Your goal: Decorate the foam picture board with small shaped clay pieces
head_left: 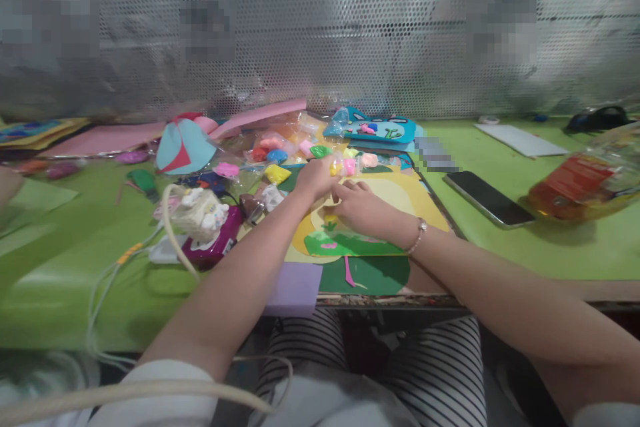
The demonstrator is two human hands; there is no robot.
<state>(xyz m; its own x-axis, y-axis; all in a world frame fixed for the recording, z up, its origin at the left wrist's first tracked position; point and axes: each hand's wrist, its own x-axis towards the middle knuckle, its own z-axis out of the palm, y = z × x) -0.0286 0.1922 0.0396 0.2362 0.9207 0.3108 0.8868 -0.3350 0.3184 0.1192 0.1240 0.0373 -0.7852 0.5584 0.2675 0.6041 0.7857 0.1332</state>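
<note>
My left hand [317, 179] reaches in among small bags of coloured clay, its fingers curled and mostly turned away from view. Right by its fingertips lie a pink clay packet [349, 166] and a green clay packet [320, 151]. My right hand [369, 208] rests over a yellow paper picture [430, 208] with its fingers apart, and a bracelet circles the wrist. Green clay grass [345, 244] with small pink spots covers the lower part of the picture. Under it sits a dark green sheet [385, 275] carrying a thin pink strip.
A black phone [489, 197] and a bottle of amber liquid [575, 187] lie at right. To the left are a purple device [213, 240] with a looped cable and a blue paper piece [193, 145]. A blue craft [380, 130] lies behind. A perforated metal screen [320, 33] closes off the back.
</note>
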